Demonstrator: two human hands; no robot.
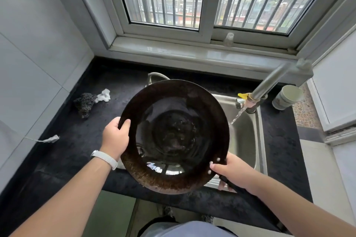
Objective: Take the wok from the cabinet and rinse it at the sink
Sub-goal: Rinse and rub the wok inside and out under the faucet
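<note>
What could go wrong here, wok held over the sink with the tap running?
1. Water pools in the wok, which the left hand grips only at the rim; a wet rim could slip.
2. The water stream falls just past the wok's right edge into the sink, so it may splash onto the counter.
3. The right hand holds the handle low, so a tilt could spill toward the person.

A black stone table [81, 132] runs below the window in front of me, with a steel sink [248, 140] set into its right half. Toward the table's left edge lie a dark scouring pad [84, 103] and, touching it, a crumpled white scrap [104, 96]. Nearer the front left edge lies another small pale scrap [51, 139]. At the right back corner stands a pale cup [288, 97], just beside the tap's base [251, 107].
</note>
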